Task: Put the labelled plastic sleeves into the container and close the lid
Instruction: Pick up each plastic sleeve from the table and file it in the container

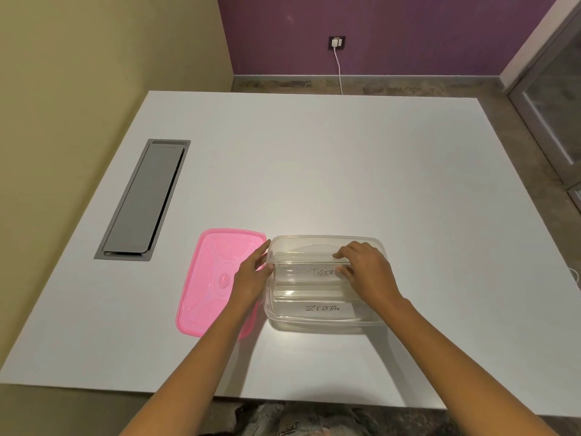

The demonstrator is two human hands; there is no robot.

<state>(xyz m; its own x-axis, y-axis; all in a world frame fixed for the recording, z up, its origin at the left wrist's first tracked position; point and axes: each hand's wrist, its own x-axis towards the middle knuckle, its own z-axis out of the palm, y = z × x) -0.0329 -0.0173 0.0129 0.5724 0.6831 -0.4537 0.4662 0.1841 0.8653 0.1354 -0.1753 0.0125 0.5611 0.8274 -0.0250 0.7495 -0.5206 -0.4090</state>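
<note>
A clear plastic container (pixel 323 320) stands on the white table near its front edge. Inside it stand clear sleeves, one labelled TIGER (pixel 317 273) and, nearer to me, one labelled ZEBRA (pixel 320 308). My right hand (pixel 366 273) is inside the container, its fingers pinching the right end of the TIGER sleeve. My left hand (pixel 253 276) rests against the container's left wall, thumb on the rim, fingers straight. The pink lid (pixel 207 278) lies flat on the table just left of the container, partly under my left hand.
A grey cable hatch (pixel 143 199) is set into the table (pixel 314 168) at the left. A white charger cable (pixel 339 70) hangs from a wall socket beyond the far edge. A glass door frame stands at the right.
</note>
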